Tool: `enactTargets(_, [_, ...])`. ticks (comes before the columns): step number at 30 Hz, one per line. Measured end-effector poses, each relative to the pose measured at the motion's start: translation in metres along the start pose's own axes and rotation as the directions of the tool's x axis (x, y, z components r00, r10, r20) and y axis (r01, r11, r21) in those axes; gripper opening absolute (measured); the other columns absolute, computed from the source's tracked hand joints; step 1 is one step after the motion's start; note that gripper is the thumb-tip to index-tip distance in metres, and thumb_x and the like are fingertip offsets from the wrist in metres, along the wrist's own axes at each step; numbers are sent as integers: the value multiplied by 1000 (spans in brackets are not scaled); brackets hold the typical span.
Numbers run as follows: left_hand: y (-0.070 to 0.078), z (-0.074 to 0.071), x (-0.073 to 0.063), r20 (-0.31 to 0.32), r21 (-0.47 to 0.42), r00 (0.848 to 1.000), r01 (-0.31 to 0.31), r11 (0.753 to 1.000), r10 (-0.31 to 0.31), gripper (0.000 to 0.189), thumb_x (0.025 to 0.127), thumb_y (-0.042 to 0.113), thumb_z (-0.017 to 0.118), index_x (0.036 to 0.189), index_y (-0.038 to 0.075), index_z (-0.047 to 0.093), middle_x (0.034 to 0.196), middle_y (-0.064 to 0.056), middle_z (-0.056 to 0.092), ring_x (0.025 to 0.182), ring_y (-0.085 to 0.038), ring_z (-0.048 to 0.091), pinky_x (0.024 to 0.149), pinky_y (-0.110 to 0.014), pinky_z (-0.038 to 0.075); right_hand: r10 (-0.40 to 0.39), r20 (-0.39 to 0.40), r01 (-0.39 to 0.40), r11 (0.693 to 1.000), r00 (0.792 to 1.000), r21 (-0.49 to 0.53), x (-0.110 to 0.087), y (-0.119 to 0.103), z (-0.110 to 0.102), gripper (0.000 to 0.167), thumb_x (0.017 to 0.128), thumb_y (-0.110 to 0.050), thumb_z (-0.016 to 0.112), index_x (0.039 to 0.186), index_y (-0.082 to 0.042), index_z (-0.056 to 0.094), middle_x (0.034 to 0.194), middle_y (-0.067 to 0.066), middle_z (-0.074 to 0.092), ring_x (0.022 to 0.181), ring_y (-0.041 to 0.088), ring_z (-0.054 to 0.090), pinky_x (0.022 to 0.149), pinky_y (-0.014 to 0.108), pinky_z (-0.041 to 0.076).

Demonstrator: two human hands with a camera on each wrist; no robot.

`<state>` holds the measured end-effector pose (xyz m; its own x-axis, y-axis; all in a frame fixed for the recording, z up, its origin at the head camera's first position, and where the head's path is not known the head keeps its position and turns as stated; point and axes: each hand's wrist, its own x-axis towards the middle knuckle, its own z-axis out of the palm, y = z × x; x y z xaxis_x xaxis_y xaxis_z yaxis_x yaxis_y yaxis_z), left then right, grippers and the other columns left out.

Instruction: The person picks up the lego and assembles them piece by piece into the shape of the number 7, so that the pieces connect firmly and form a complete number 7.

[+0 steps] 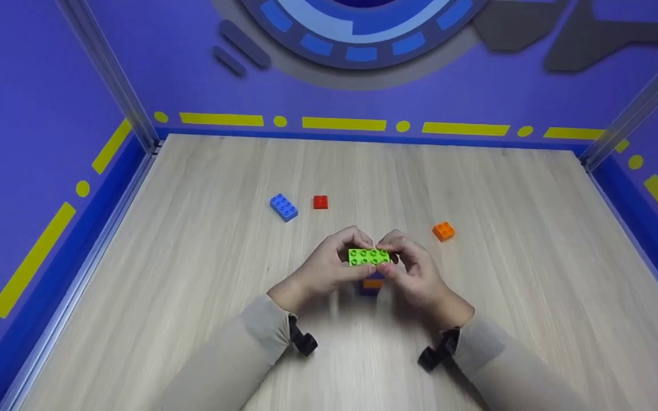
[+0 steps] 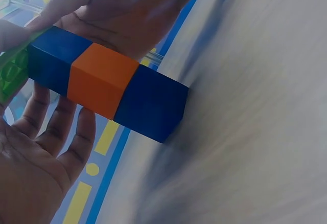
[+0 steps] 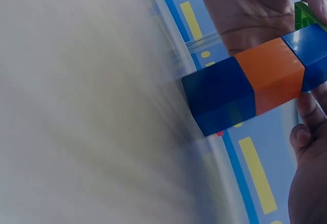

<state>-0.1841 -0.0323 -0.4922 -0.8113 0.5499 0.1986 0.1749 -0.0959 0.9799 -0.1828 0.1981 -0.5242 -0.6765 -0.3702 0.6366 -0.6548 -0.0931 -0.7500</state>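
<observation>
Along the left edge of the pale wood-grain table, a purple-blue wall panel carries yellow markings. On the table's far half, left of centre, lies an oblong blue brick, set askew. Just to its right sits a small square red brick, apart from it.

Nearer the person, the left hand pinches the left part of an oblong green brick, thumb on the near side and curled fingers on the far side. This brick is held level, studs upward, in front of the person near mid-table. Under it is an upright column of dark blue and orange blocks: blue, orange, blue. The green brick meets the column's upper end and overhangs it to the left; whether it is fully seated cannot be told, nor whether the column's lower end touches the table.

The right hand pinches the green brick's right end, likewise between thumb and bent fingers. Black straps with small devices are worn at both wrists. Beyond the right hand lies a small square orange brick, well apart from the others.
</observation>
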Motion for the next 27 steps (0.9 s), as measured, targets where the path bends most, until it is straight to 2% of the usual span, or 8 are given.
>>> enactTargets(8, [7,-8,2,49,81,998,26,996,-30,29,101,9,82,120,-2,63,124,-3,65,107,-14,66,86,-21,58,13,-39,-14,1000,999,-24,0,0,5,21,91,17,67,110,10,65,111,2,68,106,15,65,99,25,54])
enactTargets(11, [9,-17,4,63,140,996,50,989,-59,31,106,20,72,129,0,66,130,-10,67,111,-17,67,90,-24,59,29,-35,-30,999,999,-24,-1,-1,5,21,91,18,66,110,10,63,114,1,66,107,15,64,100,25,54])
enactTargets(13, [10,-23,8,26,158,995,87,984,-93,40,108,27,63,136,-1,66,136,-16,67,113,-20,69,94,-28,59,43,-32,-44,999,999,-20,-1,-2,5,21,92,17,67,111,9,63,115,1,65,109,14,63,101,25,54])
enactTargets(15, [10,-30,14,-60,162,988,148,976,-140,47,111,33,56,143,-1,64,144,-21,66,113,-22,71,96,-32,60,56,-33,-57,998,998,-17,-1,-3,5,21,93,17,66,112,8,62,116,1,64,109,14,62,101,25,54])
enactTargets(17, [9,-37,21,-181,153,964,223,963,-195,50,115,38,52,148,2,63,149,-23,65,111,-23,72,93,-35,61,68,-35,-68,998,997,-14,0,-4,5,21,94,16,66,113,8,62,115,-1,63,108,14,62,100,25,54])
enactTargets(21, [3,-53,37,-382,137,882,350,927,-276,46,117,39,56,152,8,60,149,-17,64,104,-23,71,81,-35,62,76,-34,-77,997,997,-6,0,-5,4,20,95,15,66,113,8,62,115,-3,62,107,13,61,97,24,55])
enactTargets(24, [-5,-64,44,-458,140,833,414,899,-312,48,116,34,60,157,8,55,144,-13,65,95,-22,72,67,-30,59,74,-31,-74,997,997,5,-1,-4,5,20,94,15,66,113,9,61,116,-4,62,106,12,61,95,22,56])
enactTargets(27, [-11,-69,48,-487,185,807,470,863,-335,57,115,27,63,167,9,47,144,-16,64,82,-19,73,56,-25,56,76,-33,-75,997,997,23,-2,-3,8,22,94,17,65,114,10,61,118,-4,63,107,12,62,95,22,56])
